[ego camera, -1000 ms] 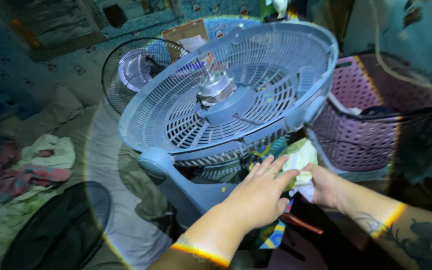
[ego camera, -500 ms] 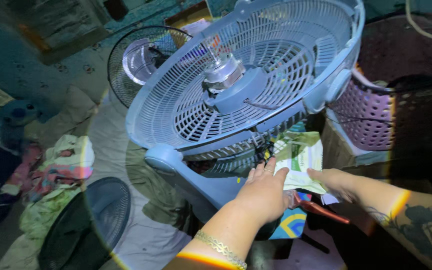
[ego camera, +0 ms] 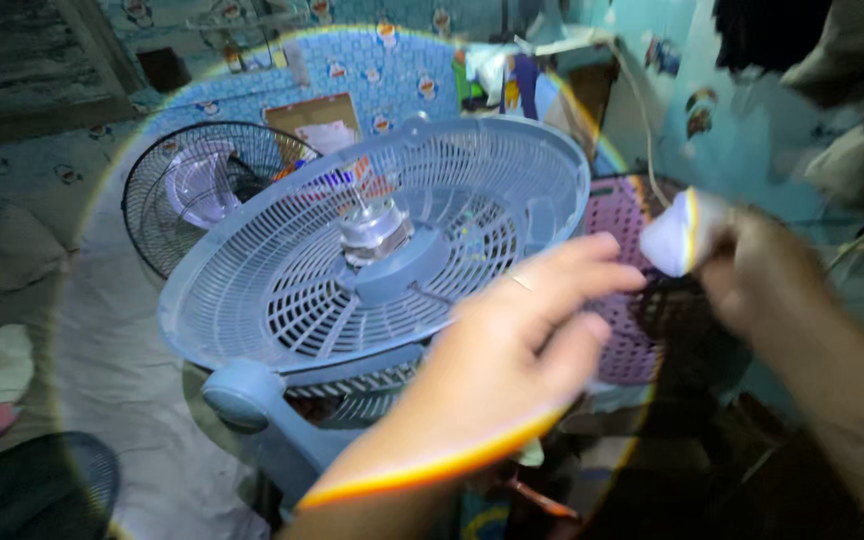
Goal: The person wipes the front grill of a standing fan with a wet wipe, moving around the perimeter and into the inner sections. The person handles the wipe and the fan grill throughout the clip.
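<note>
Hands now up off the fan base: right hand [ego camera: 767, 270] pinching the white cloth [ego camera: 677, 235] raised beside the blue fan grille [ego camera: 282, 290], left hand [ego camera: 512, 350] loosely spread, empty — wiping paused.

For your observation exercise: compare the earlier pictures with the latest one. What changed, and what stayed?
Both hands rose from below the fan grille: the left hand now hangs open before it, the right hand holds a pale cloth higher up. The grille and purple basket stayed put.
</note>
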